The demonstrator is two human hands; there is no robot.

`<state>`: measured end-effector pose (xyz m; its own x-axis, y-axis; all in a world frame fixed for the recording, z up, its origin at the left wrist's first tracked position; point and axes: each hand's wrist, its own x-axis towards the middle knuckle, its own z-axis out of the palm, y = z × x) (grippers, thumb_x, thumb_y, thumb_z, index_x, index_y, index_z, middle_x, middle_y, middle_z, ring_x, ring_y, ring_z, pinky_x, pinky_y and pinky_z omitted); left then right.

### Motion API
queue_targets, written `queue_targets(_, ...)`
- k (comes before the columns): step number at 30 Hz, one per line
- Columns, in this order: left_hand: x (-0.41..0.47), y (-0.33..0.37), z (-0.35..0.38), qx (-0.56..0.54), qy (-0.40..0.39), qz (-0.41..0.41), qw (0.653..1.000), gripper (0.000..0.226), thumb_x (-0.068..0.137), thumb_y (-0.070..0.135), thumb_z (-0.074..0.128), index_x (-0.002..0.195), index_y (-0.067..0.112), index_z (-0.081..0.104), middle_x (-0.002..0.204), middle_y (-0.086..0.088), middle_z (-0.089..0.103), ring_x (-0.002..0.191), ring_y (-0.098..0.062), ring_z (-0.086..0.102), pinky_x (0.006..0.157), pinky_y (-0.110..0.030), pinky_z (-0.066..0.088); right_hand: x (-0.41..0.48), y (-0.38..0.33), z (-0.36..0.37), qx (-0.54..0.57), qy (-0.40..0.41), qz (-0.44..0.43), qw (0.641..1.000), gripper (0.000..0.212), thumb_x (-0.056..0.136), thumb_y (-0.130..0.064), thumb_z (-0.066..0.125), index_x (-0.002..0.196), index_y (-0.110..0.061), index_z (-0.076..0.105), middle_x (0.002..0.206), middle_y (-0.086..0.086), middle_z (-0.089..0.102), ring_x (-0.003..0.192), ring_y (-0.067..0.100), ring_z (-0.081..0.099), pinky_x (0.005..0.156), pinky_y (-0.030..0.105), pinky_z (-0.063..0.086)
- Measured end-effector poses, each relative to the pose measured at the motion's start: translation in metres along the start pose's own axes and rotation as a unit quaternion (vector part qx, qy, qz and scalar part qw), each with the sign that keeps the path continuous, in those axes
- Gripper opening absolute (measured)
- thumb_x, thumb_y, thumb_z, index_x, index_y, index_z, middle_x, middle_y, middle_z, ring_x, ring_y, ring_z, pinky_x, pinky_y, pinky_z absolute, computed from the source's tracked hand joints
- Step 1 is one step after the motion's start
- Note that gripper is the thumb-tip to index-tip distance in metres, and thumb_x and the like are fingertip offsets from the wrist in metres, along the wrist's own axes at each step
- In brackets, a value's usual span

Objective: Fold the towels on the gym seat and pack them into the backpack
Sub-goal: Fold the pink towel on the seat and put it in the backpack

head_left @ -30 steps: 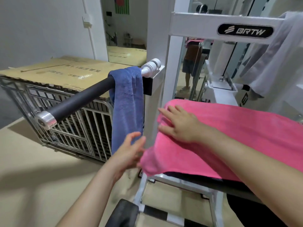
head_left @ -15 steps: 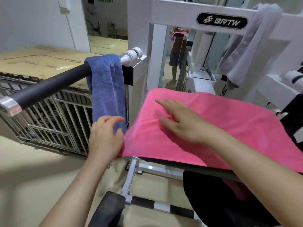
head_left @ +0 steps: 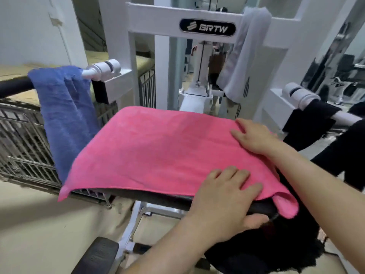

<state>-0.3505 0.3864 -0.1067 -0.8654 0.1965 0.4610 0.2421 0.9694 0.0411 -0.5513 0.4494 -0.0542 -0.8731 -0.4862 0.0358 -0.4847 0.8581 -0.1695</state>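
A pink towel (head_left: 158, 151) lies spread flat over the black gym seat (head_left: 158, 196), with its corners hanging off the near left and near right. My left hand (head_left: 227, 198) rests at the towel's near right edge, fingers flat on top and thumb below the seat's edge. My right hand (head_left: 254, 135) presses flat on the towel's far right part. A blue towel (head_left: 65, 115) hangs over the padded bar on the left. A grey towel (head_left: 243, 56) hangs from the white machine frame. I see no backpack that I can make out.
The white machine frame (head_left: 142, 22) stands behind the seat. A metal cage (head_left: 17, 147) topped with cardboard sits to the left. Black cloth (head_left: 308, 123) drapes over the right bar, and dark fuzzy fabric (head_left: 266, 254) lies below the seat's right end.
My left hand let go of the towel's left edge and moved to its near right edge. My right hand slid to the far right. The towel now lies smooth.
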Motion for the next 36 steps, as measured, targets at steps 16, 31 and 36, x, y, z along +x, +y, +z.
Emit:
queue_targets(16,0.058,0.052,-0.002,0.009,0.035,-0.093,0.995,0.031,0.068,0.037,0.047,0.09,0.028,0.066,0.1,-0.002,0.053,0.089,-0.024,0.048,0.061,-0.034,0.039,0.019,0.056,0.013,0.543,-0.068,0.094,0.831,0.03,0.09,-0.042,0.06,0.094,-0.013,0.065,0.085,0.005,0.068,0.07,0.018,0.062,0.055,0.021,0.053)
queue_targets(31,0.035,0.056,-0.033,-0.456,0.213,-0.347,0.791,0.014,0.086,0.036,0.059,0.084,0.023,0.064,0.062,0.012,0.058,0.059,-0.006,0.051,0.056,-0.023,0.045,0.021,0.016,-0.042,0.691,-0.059,-0.046,0.719,0.022,0.083,-0.001,0.055,0.084,-0.017,0.07,0.073,-0.003,0.064,0.061,0.007,0.057,0.054,0.018,0.047)
queue_targets(36,-0.01,-0.015,-0.081,-0.427,0.471,-0.483,0.603,0.025,0.095,0.027,0.054,0.078,0.017,0.069,0.071,0.003,0.065,0.068,-0.014,0.059,0.065,-0.031,0.047,0.022,-0.081,-0.049,0.779,-0.161,-0.072,0.602,0.018,0.092,-0.02,0.058,0.108,-0.011,0.057,0.1,0.01,0.062,0.086,0.022,0.063,0.068,0.033,0.052)
